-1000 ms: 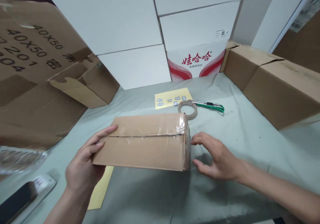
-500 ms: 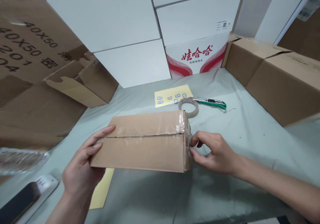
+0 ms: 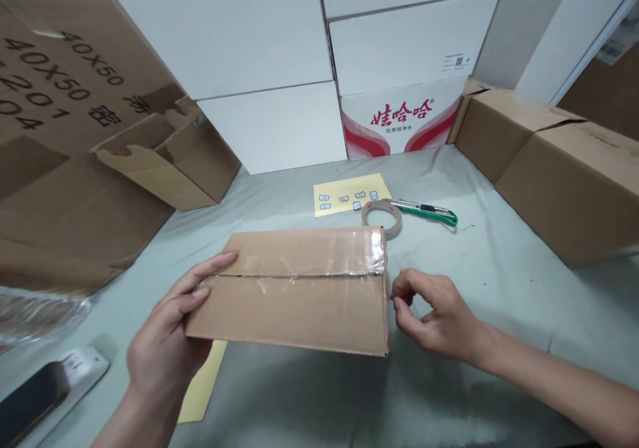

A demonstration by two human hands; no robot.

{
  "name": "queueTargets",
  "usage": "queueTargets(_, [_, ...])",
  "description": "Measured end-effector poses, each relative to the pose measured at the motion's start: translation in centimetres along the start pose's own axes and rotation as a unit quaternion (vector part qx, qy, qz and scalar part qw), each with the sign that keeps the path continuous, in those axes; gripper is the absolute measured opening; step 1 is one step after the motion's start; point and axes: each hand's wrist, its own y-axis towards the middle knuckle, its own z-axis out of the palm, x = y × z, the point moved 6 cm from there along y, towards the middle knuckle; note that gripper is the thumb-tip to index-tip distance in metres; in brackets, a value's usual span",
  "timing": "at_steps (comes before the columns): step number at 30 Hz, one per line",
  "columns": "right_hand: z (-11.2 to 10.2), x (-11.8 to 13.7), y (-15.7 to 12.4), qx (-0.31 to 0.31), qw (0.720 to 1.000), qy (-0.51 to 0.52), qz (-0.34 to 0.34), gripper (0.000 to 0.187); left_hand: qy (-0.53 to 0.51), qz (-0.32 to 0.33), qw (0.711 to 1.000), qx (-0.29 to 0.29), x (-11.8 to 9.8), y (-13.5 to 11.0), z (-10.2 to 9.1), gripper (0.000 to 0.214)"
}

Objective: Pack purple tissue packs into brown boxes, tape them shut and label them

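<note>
A small brown cardboard box (image 3: 294, 295) lies on the grey-green cloth, its top seam covered with clear tape. My left hand (image 3: 170, 335) grips the box's left end, fingers stretched over the top edge. My right hand (image 3: 434, 311) sits just off the box's right end, thumb and forefinger pinched together close to the taped corner; what they pinch, if anything, is too small to name. Behind the box lie a roll of clear tape (image 3: 382, 216) and a green utility knife (image 3: 429, 212).
A yellow sticker sheet (image 3: 349, 194) lies behind the tape roll, another yellow sheet (image 3: 202, 385) under the box. Large brown cartons stand left (image 3: 74, 168) and right (image 3: 559, 168); white boxes (image 3: 279, 68) line the back. A phone on a white block (image 3: 44, 395) is at lower left.
My right hand went from open beside the box to a pinch at its right end, then drew slightly away. The box shifted a little to the right. My left hand kept its hold.
</note>
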Motion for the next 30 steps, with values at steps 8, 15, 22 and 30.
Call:
queueTargets(8, [-4.3,-8.0,4.7,-0.036,0.976,-0.160,0.144,0.013,-0.039,-0.005,0.999,0.027,1.1,-1.1,-0.4,0.026])
queueTargets(15, [0.5,-15.3,13.9,0.068,0.916,-0.323,0.229,0.018,-0.048,0.005,0.998,0.036,1.9,-1.5,-0.2,0.029])
queueTargets(22, [3.6,-19.2,17.7,0.163,0.889,-0.329,0.274,0.033,-0.051,-0.039,0.997,0.033,1.2,-2.9,0.4,0.034])
queueTargets(30, [-1.7,-11.7,14.9,0.126,0.935,-0.228,0.240,0.026,-0.053,-0.057,0.992,0.104,2.4,-4.2,0.0,0.041])
